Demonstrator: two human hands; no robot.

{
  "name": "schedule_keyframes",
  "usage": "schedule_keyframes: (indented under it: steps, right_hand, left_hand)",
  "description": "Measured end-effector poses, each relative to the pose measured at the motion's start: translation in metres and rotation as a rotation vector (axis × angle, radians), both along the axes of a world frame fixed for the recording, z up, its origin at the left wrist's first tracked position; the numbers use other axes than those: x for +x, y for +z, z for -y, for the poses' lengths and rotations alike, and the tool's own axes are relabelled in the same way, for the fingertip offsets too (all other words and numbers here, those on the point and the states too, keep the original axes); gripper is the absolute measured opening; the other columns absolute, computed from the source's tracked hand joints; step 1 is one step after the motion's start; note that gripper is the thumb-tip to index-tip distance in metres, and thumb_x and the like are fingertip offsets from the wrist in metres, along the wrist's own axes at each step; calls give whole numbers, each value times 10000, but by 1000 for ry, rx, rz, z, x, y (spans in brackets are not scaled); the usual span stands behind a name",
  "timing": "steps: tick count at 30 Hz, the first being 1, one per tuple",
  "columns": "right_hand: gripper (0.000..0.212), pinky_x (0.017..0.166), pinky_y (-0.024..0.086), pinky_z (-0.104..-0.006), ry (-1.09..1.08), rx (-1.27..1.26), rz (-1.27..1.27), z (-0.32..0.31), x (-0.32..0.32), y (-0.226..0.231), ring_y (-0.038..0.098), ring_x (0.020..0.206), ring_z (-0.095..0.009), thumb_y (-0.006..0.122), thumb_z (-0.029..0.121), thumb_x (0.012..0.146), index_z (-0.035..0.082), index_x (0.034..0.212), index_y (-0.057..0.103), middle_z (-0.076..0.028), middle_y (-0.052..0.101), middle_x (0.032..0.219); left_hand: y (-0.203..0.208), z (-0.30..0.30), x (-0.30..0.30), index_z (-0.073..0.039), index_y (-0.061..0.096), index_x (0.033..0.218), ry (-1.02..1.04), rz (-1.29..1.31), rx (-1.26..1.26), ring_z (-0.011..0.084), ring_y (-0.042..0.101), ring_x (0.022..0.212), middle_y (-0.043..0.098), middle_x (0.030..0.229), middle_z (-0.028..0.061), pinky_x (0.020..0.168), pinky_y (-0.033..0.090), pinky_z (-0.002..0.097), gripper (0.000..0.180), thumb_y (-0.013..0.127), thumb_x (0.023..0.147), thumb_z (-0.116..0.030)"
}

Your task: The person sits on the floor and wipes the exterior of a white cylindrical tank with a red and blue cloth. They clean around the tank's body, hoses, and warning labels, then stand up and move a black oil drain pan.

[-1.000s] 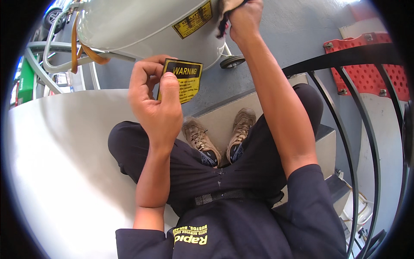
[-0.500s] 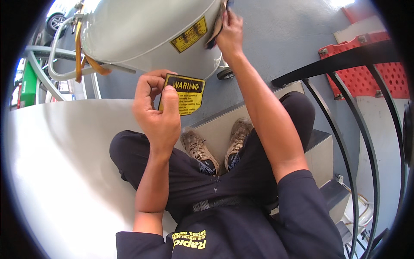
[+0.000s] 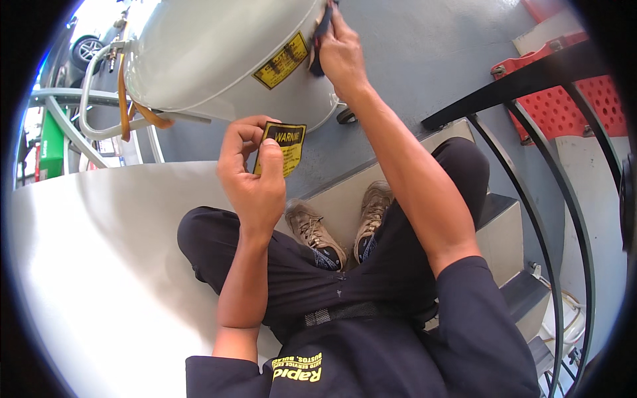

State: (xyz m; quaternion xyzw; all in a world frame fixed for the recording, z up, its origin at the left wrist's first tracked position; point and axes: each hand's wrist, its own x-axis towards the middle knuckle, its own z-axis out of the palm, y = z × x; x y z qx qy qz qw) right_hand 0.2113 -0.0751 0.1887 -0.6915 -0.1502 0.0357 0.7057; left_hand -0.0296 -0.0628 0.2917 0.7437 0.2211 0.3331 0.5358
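My left hand (image 3: pixel 255 182) pinches a small yellow-and-black label (image 3: pixel 289 154) between thumb and fingers, holding it up just short of a large pale grey tank (image 3: pixel 212 53). In my right hand (image 3: pixel 344 65) is a dark, bunched cloth (image 3: pixel 320 50), at the right side of the tank; part of it is hidden by the fingers. Another yellow-and-black label (image 3: pixel 281 61), dark and worn in its middle, sticks to the tank's curved wall between my two hands.
An orange-brown strap (image 3: pixel 123 99) hangs by the tank's bent pipe frame (image 3: pixel 85 109). A caster (image 3: pixel 346 116) stands below the tank. At right are a black railing (image 3: pixel 511 79), steps (image 3: pixel 501 229) and a red perforated panel (image 3: pixel 600 99). A white curved surface (image 3: pixel 119 245) lies to my left.
My right hand and the cloth have shifted slightly left and up along the tank. The label in my left hand has turned and appears narrower.
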Motion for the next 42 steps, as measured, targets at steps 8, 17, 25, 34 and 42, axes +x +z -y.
schedule_keyframes:
  steps: [8,17,25,34,42]
  right_hand:
    - [328,803,576,-396,-76,-150,150,15,-10,4,771,872,-229,583,245,1139,150,1429,704,-160,794,974]
    - [379,917,615,-536,-64,-272,452,27,-7,7,742,1065,-494,574,36,1000,45,1353,711,-232,803,1079]
    - [328,946,591,-536,-73,-450,501,40,6,11,755,1061,-483,569,8,957,28,1229,751,-258,780,1104]
    - [343,910,589,-538,-230,-293,625,26,-4,19,739,957,-467,568,0,904,60,1167,780,-237,799,1003]
    - [502,983,607,-477,-136,-510,685,39,-49,34,727,1133,-433,690,8,879,-41,1378,720,-211,777,1294]
  left_hand:
    - [5,2,6,-4,568,966,-12,25,29,126,642,916,743,1124,106,895,556,315,49,612,984,5]
    - [9,3,4,1,564,954,-13,52,56,121,639,903,743,1104,113,883,552,309,55,616,967,15]
    - [14,4,6,-2,560,955,-17,77,83,115,641,884,746,1103,111,873,550,306,59,614,967,19]
    - [12,5,8,11,593,988,-10,40,87,133,662,906,759,1127,113,874,578,334,47,633,1000,-10]
    - [9,3,12,23,663,1072,40,-86,-9,171,674,919,768,1143,109,808,589,338,120,699,1043,-87]
